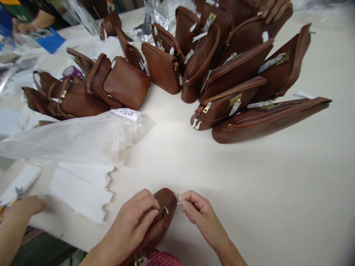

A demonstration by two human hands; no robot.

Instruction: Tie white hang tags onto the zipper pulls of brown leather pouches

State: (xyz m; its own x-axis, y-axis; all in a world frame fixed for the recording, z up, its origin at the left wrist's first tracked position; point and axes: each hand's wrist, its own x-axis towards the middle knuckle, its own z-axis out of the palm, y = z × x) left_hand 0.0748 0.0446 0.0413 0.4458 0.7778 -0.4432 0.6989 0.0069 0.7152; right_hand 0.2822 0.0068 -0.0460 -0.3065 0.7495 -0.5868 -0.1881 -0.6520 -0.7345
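Note:
A small brown leather bag [165,201] lies at the table's near edge. My left hand [135,218] is closed over its top, fingers pressed on the leather near a brass fitting. My right hand [198,210] sits just right of the bag, thumb and fingers pinched on a tiny white piece that is too small to name. The bag's lower half is hidden under my left hand and wrist.
Several brown bags [235,77] stand in rows across the far table, more lie at the left [69,96]. A clear plastic bag [80,136] and white paper sheets [83,188] lie left of me. Another person's hand [22,210] rests at the lower left.

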